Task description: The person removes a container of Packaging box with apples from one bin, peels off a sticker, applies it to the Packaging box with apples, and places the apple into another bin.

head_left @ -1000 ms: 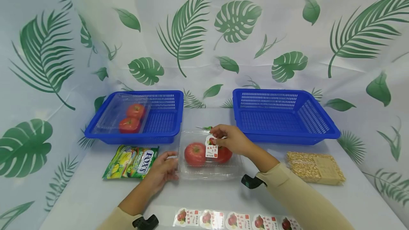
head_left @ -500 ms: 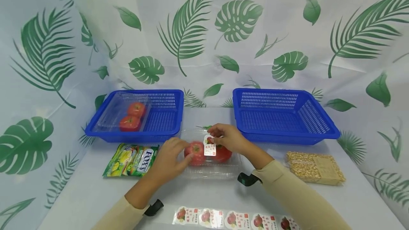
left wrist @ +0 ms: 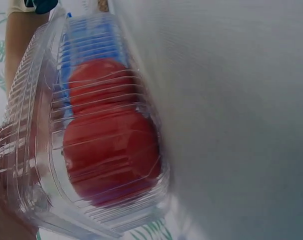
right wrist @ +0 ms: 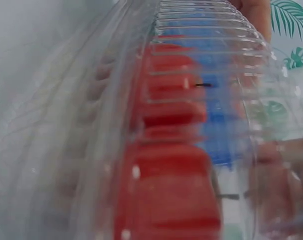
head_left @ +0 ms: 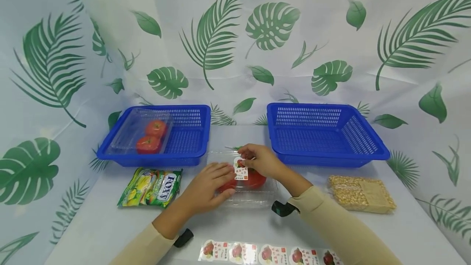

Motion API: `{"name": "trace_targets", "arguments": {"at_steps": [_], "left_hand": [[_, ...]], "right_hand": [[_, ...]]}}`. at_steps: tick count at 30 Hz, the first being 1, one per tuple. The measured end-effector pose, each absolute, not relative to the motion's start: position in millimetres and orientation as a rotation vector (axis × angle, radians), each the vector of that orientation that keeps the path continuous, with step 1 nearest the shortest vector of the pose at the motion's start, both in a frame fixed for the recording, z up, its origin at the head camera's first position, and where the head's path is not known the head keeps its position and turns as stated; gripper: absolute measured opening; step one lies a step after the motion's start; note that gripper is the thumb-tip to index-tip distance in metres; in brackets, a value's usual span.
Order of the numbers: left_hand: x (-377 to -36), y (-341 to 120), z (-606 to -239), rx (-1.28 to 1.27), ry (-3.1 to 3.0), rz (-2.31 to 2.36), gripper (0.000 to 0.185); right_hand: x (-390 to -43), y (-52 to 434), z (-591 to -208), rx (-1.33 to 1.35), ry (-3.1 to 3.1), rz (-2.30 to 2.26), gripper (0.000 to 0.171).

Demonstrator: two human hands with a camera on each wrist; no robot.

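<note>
A clear plastic clamshell box (head_left: pixel 254 198) with two red apples (head_left: pixel 256 180) stands on the table in front of me. On its lid lies a white sticker (head_left: pixel 241 174) with a printed red fruit and lettering. My right hand (head_left: pixel 263 162) pinches the sticker's upper edge between thumb and fingers. Flat over the lid's left half, my left hand (head_left: pixel 207 186) has its fingertips right at the sticker's left side and hides most of one apple. Through the box's ribbed side, the left wrist view shows both apples (left wrist: pixel 111 150); the right wrist view of the apples (right wrist: pixel 174 190) is blurred.
Behind, a blue basket (head_left: pixel 187 159) at left bears another clamshell box of apples (head_left: pixel 149 145); a second blue basket (head_left: pixel 327 159) stands at right. A green candy bag (head_left: pixel 149 187) lies left, a bag of yellow kernels (head_left: pixel 362 193) right. Several stickers (head_left: pixel 243 252) line the front.
My left hand has left the box's left edge and moved right and over the lid, up to the sticker. The right hand has shifted slightly left, still pinching the sticker.
</note>
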State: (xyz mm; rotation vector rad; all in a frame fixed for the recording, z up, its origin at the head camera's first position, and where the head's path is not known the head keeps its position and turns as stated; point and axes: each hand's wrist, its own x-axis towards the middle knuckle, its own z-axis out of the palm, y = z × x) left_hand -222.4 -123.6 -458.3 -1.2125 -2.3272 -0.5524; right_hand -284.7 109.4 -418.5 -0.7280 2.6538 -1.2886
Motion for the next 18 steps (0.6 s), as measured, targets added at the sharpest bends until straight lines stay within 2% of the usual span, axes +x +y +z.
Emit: {"name": "trace_targets", "arguments": {"at_steps": [7, 18], "left_hand": [[-223.1, -121.6, -459.7, -1.189, -2.374, -0.546, 0.057], [-224.2, -117.8, -462.7, -1.196, -2.383, -0.566, 0.043]], "right_hand": [[-286.4, 108.2, -423.3, -0.809, 2.658, -1.296, 0.030], [-283.6, 106.4, -423.9, -0.852, 2.738, -1.218, 0.029]]}}
